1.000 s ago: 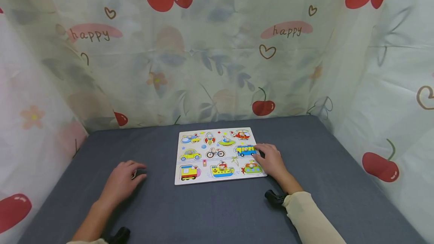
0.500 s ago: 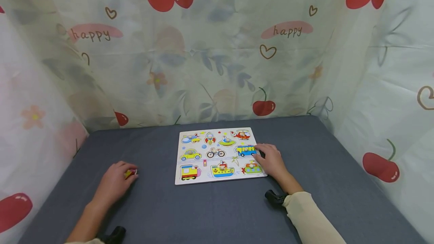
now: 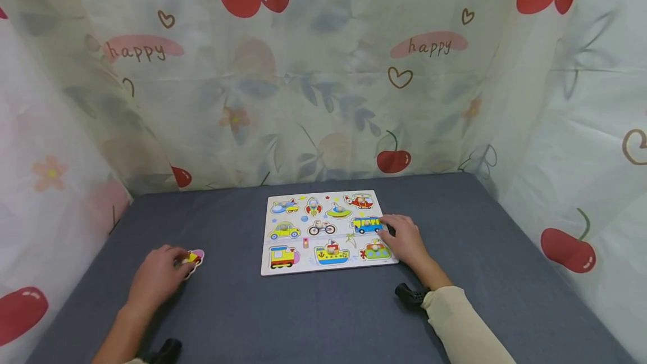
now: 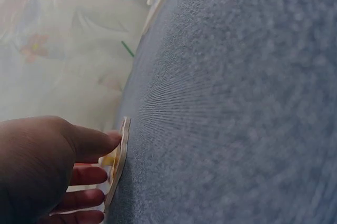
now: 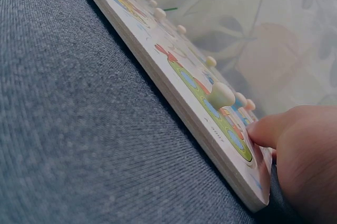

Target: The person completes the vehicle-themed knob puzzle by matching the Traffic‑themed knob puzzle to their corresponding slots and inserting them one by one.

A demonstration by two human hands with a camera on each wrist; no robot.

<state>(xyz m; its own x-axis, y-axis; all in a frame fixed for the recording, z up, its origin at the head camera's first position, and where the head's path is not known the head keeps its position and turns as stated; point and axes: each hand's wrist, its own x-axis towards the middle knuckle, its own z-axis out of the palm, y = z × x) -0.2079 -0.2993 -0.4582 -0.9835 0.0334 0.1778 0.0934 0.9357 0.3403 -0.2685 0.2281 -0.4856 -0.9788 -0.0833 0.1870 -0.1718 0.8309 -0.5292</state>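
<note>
At the left of the table, my left hand (image 3: 158,277) pinches a small train puzzle piece (image 3: 196,256), low over the cloth. Its yellow, red and pink face shows beyond the fingertips. Seen from the left wrist, the thumb lies against the edge of the train piece (image 4: 120,163), with the other fingers curled behind it. My right hand (image 3: 406,239) holds the right edge of a white wooden puzzle board (image 3: 333,240), beside the bus. From the right wrist, its thumb (image 5: 263,131) presses on the board near the green submarine piece (image 5: 210,109).
Several vehicle pieces with round knobs sit in the board, among them a boat (image 3: 331,254) and a car (image 3: 284,231). The train-shaped place (image 3: 282,258) at its front left shows a printed train. Dark grey cloth (image 3: 323,319) covers the table, with patterned curtains (image 3: 323,100) around it.
My left hand has moved left and slightly nearer with the train piece, and more of the piece's face now shows. My right hand and the board have stayed put.
</note>
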